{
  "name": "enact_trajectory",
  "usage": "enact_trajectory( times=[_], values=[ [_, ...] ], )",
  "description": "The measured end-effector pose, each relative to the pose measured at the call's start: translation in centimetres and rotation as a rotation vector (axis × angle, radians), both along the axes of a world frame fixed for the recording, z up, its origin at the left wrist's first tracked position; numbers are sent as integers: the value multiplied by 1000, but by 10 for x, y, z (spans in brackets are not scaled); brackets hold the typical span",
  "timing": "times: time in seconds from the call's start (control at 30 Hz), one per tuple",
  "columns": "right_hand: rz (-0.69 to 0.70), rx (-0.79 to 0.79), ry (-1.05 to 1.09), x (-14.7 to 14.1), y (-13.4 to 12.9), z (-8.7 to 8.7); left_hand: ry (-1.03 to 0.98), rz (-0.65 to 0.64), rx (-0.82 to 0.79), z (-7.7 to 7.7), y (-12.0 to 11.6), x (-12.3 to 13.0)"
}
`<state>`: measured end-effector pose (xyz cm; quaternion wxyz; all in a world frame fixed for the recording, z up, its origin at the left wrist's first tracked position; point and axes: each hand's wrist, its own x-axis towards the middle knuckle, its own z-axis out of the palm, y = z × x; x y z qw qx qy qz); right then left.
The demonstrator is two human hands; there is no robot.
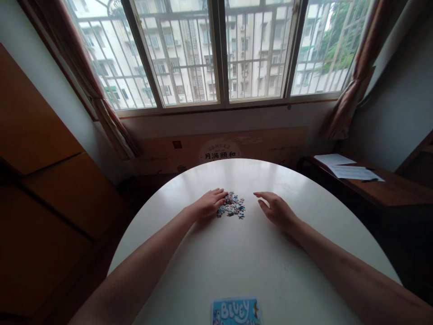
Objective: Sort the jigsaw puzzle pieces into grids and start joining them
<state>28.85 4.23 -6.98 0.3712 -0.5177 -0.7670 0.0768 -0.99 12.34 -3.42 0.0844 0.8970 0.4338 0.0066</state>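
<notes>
A small heap of jigsaw puzzle pieces [232, 205], multicoloured and loosely piled, lies on the white round table [216, 262]. My left hand [211, 201] is at the heap's left side, palm down, fingers stretched over its edge and touching or just above the pieces. To the right of the heap, a gap away, my right hand [274, 208] rests at the tabletop with thumb and fingers apart and nothing between them. Near the bottom of the view lies a light blue "BLUEY" box or card [236, 311], partly cut off by the frame.
A brown side table [399, 187] at the right bears white paper sheets [355, 172] and dark pens. Beyond the table's far edge stands a printed panel [264, 144] under a barred window [221, 58]. Wooden cabinets [43, 180] fill the left.
</notes>
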Motion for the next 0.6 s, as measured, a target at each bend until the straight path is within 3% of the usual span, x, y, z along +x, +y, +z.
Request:
enact_trajectory(
  times=[0.13, 0.27, 0.43, 0.6],
  values=[
    [73, -18, -44, -3, -4, 0, 5, -21, 9, -6, -29, -23],
    [108, -14, -78, -7, -5, -1, 58, -19, -2, -4, -62, -22],
    [40, 22, -65, -7, -2, 0, 59, -129, -10, -3, -82, 19],
    [-8, 54, -37, 3, 1, 0, 41, -187, 64, -9, -64, 71]
  ],
)
